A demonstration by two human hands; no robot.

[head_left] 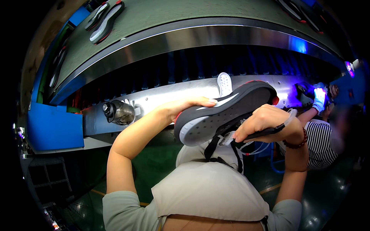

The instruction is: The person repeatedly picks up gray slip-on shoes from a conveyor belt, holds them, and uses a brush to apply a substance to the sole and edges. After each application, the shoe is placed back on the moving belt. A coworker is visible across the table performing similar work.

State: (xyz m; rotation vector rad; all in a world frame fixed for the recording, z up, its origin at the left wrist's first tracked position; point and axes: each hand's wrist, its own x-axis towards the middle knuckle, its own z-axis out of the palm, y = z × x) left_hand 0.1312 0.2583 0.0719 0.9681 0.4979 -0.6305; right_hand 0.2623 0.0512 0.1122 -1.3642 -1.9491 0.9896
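Observation:
A black and grey shoe sole point(227, 109) with red edges and a pale dotted patch at one end is held up tilted in front of me. My left hand point(189, 104) grips its left end, thumb along the upper rim. Close against its lower right side, my right hand point(266, 121) is closed around a slim black-handled tool point(266, 132). A clear, bent piece shows at that tool's upper end; its other end is hard to make out. Behind the sole, a small white perforated sole-shaped piece point(224, 84) stands on the metal ledge.
A dark-capped bottle point(120, 112) lies on the metal ledge point(162, 94) at left. Beyond, a green conveyor belt point(165, 19) carries several soles point(108, 22). At right, a co-worker in a striped top point(318, 142) has a gloved hand point(319, 99) under blue light. A blue box point(54, 127) stands left.

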